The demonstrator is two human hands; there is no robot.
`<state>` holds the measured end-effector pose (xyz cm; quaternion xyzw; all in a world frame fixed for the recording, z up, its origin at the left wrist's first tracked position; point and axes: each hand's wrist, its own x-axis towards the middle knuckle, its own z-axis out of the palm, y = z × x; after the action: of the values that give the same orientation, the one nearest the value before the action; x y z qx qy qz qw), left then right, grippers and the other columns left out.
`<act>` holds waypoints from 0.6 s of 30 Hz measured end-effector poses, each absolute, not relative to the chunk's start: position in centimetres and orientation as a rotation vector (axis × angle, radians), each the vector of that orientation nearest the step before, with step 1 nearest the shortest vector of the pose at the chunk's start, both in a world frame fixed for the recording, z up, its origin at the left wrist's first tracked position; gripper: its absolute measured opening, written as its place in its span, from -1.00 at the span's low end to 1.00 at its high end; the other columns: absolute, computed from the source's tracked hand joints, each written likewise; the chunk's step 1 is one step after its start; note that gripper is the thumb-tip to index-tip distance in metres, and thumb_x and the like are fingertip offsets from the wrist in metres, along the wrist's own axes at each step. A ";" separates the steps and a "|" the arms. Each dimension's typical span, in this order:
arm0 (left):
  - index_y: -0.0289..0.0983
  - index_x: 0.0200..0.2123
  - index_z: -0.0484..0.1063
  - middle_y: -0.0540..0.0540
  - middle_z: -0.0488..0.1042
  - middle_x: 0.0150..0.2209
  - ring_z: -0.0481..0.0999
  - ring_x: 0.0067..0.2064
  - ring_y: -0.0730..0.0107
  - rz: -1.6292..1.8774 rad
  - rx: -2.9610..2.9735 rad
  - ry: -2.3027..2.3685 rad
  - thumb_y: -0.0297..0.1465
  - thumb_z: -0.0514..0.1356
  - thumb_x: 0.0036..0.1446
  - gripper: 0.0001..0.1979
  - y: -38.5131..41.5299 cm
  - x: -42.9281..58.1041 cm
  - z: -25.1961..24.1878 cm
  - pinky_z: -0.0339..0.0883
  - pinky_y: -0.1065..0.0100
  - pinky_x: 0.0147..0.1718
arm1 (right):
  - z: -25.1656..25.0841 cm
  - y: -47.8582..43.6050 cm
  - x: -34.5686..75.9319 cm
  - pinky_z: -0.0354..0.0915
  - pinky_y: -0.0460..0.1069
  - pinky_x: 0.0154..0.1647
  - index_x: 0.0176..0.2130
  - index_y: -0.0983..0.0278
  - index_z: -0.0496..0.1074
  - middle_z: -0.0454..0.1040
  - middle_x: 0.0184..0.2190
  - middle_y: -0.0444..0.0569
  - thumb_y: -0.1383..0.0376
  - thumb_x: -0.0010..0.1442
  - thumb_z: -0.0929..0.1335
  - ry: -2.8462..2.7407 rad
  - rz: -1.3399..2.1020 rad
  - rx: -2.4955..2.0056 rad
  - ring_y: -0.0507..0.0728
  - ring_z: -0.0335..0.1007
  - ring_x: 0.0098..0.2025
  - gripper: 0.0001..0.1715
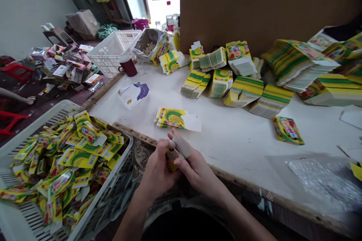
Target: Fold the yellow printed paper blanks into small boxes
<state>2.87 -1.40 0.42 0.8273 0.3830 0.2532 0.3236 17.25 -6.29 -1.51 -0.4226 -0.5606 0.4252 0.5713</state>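
Close to my body, at the table's front edge, my left hand (161, 167) and my right hand (195, 167) are closed around a small yellow and green carton (171, 162). Fingers hide most of that carton. White material shows along my right index finger and by my left fingertips; I cannot tell whether it is a wrap or a carton flap. Just beyond my hands a short stack of flat yellow cartons (171, 118) lies on the white tabletop (226, 135), a white flap sticking out on its right. To the right lies a separate small bundle of cartons (287, 130).
A white plastic crate (128, 150) full of folded cartons stands at left. Carton stacks (244, 90) line the back. A maroon mug (128, 66), a purple-printed card (135, 95), an open bag of small pale pieces (148, 47) and clear plastic wrap (319, 180) are around the table.
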 end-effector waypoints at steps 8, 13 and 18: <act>-0.22 0.10 0.22 -0.28 0.33 0.08 0.29 0.16 -0.10 0.857 2.262 1.249 -0.46 0.37 -0.17 -0.28 -1.2 2.5 -0.6 0.17 -0.07 0.11 | -2.5 -6.2 17.3 0.18 0.11 0.28 0.32 0.07 0.07 0.24 0.28 -0.01 0.55 0.21 0.16 -1.288 0.654 -1.183 0.09 0.15 0.30 -0.22; -0.21 -0.06 0.35 -0.20 0.48 -0.14 0.47 -0.09 -0.01 0.682 2.310 1.240 -0.28 0.40 -0.11 -0.48 -0.3 1.3 0.0 0.35 0.06 -0.10 | -2.9 -6.2 18.2 0.20 0.17 0.25 0.37 0.20 -0.08 -0.30 0.42 0.17 0.48 0.24 0.24 -1.655 0.730 -1.193 0.23 -0.13 0.40 -0.21; -0.22 -0.07 0.38 -0.16 0.49 -0.16 0.50 -0.13 0.07 0.602 2.421 1.191 -0.29 0.41 -0.13 -0.48 0.5 0.7 1.6 0.37 0.16 -0.15 | -2.6 -5.8 20.2 0.22 0.18 0.22 0.09 0.27 0.42 -0.03 0.36 0.29 0.39 0.25 0.29 -1.743 0.848 -1.168 0.27 0.08 0.33 -0.59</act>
<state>0.70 0.51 1.60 0.8602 0.4233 0.2141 0.1874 20.23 -5.79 -2.57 -0.4671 -0.6970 0.3391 0.4255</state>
